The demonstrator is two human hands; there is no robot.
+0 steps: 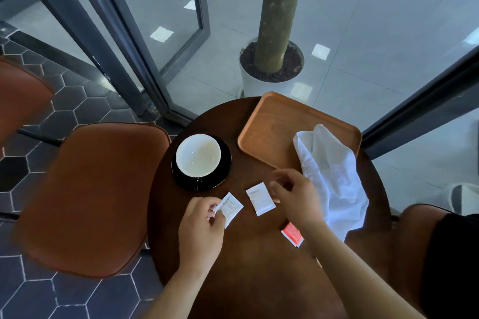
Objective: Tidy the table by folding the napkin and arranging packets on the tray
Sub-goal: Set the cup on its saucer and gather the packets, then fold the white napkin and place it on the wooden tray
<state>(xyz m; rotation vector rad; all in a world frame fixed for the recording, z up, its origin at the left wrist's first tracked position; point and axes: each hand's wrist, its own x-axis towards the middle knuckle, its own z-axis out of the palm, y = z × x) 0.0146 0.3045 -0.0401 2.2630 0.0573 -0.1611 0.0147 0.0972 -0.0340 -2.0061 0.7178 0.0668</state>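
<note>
A round, dark brown bench [259, 254] stands on a dark floor [64, 101] made of six-sided tiles. A brown chair [88, 197] sits on its left, and part of another chair [20, 96] is farther left. Big glass walls in dark frames [111, 41] stand behind. Past the glass, a white pot [256, 83] holds a tall tree trunk [280, 8] on shiny pale tiles.

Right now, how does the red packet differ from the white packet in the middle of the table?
The red packet is red with a white edge and partly hidden under the right forearm; the plain white packet is white, larger-looking and fully visible beside the right hand. Both lie flat on the round table, off the tray.
</note>
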